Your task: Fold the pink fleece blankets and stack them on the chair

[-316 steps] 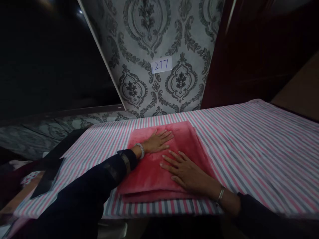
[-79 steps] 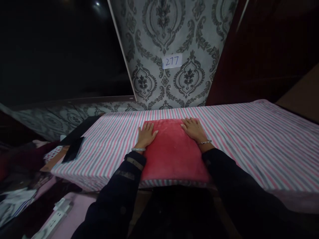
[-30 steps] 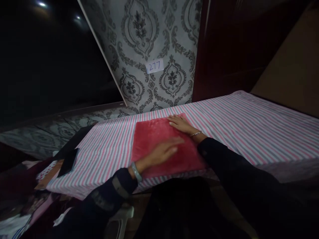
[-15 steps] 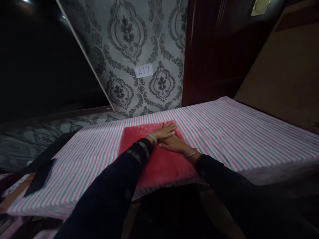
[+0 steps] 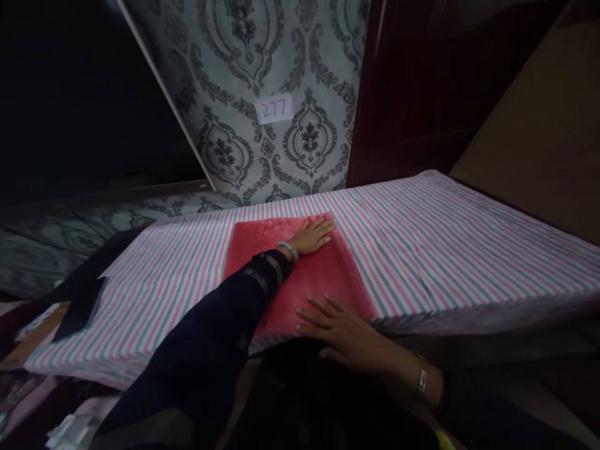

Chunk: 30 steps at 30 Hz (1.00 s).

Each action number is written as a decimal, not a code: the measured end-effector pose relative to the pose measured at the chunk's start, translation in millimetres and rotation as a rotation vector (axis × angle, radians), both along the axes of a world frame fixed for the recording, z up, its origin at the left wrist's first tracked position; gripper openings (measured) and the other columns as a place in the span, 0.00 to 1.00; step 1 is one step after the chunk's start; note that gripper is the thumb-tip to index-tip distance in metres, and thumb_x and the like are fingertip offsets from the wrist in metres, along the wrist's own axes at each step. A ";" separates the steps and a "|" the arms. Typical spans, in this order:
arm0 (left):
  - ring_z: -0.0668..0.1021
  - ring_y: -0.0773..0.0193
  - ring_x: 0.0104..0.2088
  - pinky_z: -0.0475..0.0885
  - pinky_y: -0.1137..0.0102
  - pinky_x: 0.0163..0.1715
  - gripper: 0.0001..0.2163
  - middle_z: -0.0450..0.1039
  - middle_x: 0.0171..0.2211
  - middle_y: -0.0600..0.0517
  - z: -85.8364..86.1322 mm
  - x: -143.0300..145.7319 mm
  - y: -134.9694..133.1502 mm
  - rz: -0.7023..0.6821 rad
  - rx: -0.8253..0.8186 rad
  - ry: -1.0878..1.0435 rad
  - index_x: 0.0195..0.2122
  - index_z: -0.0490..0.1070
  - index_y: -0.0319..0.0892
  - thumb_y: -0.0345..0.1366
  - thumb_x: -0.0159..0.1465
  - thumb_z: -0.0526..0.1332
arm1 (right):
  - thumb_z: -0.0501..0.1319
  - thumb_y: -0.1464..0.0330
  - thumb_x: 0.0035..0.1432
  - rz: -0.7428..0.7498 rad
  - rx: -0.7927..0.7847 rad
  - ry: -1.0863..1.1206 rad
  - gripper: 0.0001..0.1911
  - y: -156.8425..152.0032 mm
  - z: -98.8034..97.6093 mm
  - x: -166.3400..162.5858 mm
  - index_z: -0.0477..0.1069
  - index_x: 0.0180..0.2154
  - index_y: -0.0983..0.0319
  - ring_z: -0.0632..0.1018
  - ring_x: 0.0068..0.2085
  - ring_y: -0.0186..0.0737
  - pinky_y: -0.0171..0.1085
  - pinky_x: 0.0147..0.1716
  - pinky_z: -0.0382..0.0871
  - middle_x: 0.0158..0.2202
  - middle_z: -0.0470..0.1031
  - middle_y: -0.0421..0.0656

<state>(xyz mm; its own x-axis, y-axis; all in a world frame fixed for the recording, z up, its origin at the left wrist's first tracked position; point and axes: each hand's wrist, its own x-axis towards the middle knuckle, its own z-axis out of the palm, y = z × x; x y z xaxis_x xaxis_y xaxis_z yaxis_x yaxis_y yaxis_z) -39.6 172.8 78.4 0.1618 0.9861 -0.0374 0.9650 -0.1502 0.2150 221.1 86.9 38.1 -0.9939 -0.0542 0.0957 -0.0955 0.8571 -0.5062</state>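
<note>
A red, plush-looking cloth point(image 5: 300, 281) lies flat on a striped pink, grey and white cover point(image 5: 403, 250). My left hand point(image 5: 310, 239) rests palm down near its far right corner, fingers spread, a bracelet at the wrist. Close to the cloth's near edge, my right hand point(image 5: 344, 334) is open with the fingers apart. Its fingertips overlap the cloth; whether they press on it I cannot tell. Neither hand grips anything.
Behind the covered surface stands a patterned grey wall with a paper label point(image 5: 274, 109) reading 277. A large dark screen point(image 5: 89, 94) is at the left, a dark red panel point(image 5: 422, 94) at the right. A dark flat item point(image 5: 82, 309) lies at the left edge.
My right hand has moved off from beside my left hand, back toward me to the cloth's near edge. My left hand stays near the far corner. The view has tilted slightly down.
</note>
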 end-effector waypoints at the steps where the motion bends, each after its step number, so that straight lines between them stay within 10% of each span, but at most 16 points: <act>1: 0.42 0.57 0.76 0.34 0.47 0.72 0.28 0.41 0.77 0.50 1.4 2.6 -1.6 0.005 0.012 0.010 0.75 0.46 0.49 0.45 0.74 0.43 | 0.63 0.63 0.66 0.003 -0.017 -0.013 0.38 -2.5 1.1 4.6 0.51 0.72 0.41 0.45 0.76 0.48 0.60 0.73 0.38 0.75 0.50 0.37; 8: 0.44 0.59 0.76 0.38 0.51 0.73 0.30 0.38 0.77 0.52 42.9 -12.0 -29.9 0.034 0.051 -0.063 0.76 0.42 0.50 0.49 0.75 0.42 | 0.53 0.54 0.72 -0.003 -0.323 0.086 0.24 35.0 75.4 1.3 0.71 0.64 0.51 0.73 0.64 0.47 0.49 0.65 0.66 0.64 0.73 0.43; 13: 0.50 0.54 0.75 0.40 0.50 0.73 0.28 0.52 0.75 0.52 55.2 -44.7 -83.5 -0.014 0.049 -0.009 0.73 0.56 0.50 0.51 0.74 0.44 | 0.49 0.56 0.73 -0.291 -0.203 0.353 0.26 88.0 111.8 -81.9 0.72 0.63 0.59 0.74 0.63 0.49 0.53 0.65 0.65 0.62 0.74 0.46; 20: 0.52 0.48 0.74 0.40 0.46 0.73 0.31 0.54 0.74 0.46 8.4 -30.9 -134.3 -0.092 0.122 -0.029 0.73 0.56 0.48 0.55 0.73 0.48 | 0.45 0.59 0.74 -0.131 -0.045 0.224 0.27 120.2 51.8 -195.6 0.68 0.66 0.60 0.66 0.69 0.43 0.51 0.70 0.56 0.68 0.67 0.46; 25: 0.54 0.45 0.73 0.41 0.46 0.73 0.31 0.57 0.72 0.44 -0.2 -8.5 -151.5 -0.174 0.139 -0.094 0.73 0.57 0.46 0.54 0.72 0.50 | 0.45 0.62 0.74 -0.126 0.101 0.170 0.27 124.6 9.4 -199.3 0.66 0.66 0.65 0.60 0.72 0.42 0.49 0.73 0.47 0.69 0.64 0.47; 30: 0.50 0.49 0.75 0.45 0.47 0.73 0.32 0.47 0.75 0.45 -3.3 22.0 -193.9 -0.294 0.057 -0.148 0.75 0.50 0.48 0.53 0.73 0.51 | 0.47 0.61 0.74 -0.135 0.141 0.163 0.25 123.5 10.3 -195.4 0.65 0.68 0.51 0.60 0.72 0.40 0.52 0.73 0.48 0.70 0.63 0.37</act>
<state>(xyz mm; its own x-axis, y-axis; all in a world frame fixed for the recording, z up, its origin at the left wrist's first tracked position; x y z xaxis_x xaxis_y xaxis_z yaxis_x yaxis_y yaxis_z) -17.6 -21.1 75.1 0.4396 0.8961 0.0616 0.8372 -0.4336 0.3332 25.6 210.5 48.5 -0.9652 0.0538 0.2561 -0.0459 0.9286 -0.3683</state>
